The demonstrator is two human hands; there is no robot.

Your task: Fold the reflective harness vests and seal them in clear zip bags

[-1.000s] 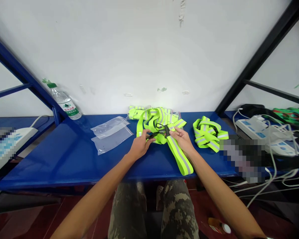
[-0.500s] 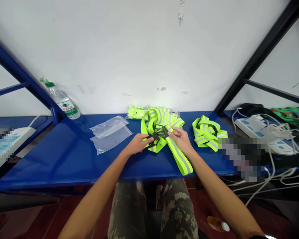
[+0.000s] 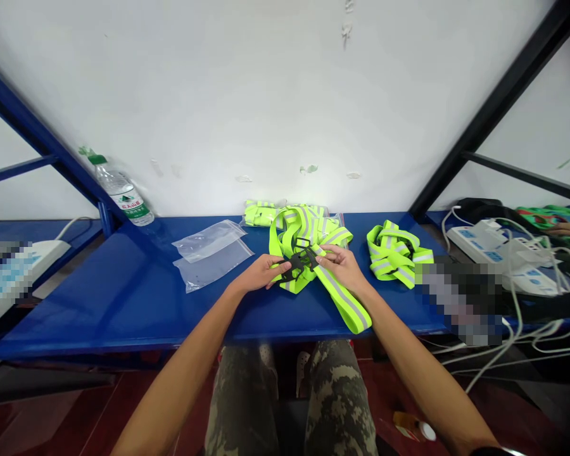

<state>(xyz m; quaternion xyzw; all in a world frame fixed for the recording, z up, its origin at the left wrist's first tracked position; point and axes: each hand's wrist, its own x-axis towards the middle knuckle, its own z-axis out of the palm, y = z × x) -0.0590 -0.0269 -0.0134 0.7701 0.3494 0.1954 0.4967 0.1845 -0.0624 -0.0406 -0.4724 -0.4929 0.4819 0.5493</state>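
Observation:
A neon-yellow reflective strap vest (image 3: 313, 231) lies on the blue shelf (image 3: 137, 297) in front of me. My left hand (image 3: 256, 273) pinches one black plastic buckle half (image 3: 289, 268) on its strap. My right hand (image 3: 344, 266) pinches the other black buckle half (image 3: 310, 256). The two buckle pieces touch between my hands, just above the shelf. One long strap (image 3: 344, 297) trails toward the shelf's front edge.
Two clear plastic bags (image 3: 211, 253) lie to the left, and a water bottle (image 3: 121, 193) leans at the back left. A folded vest (image 3: 396, 250) sits right, another (image 3: 261, 214) behind. Power strips and cables (image 3: 498, 247) fill the right shelf.
My hands have drawn closer together, bringing the two black buckle halves from apart to touching. The vest shifted slightly with them.

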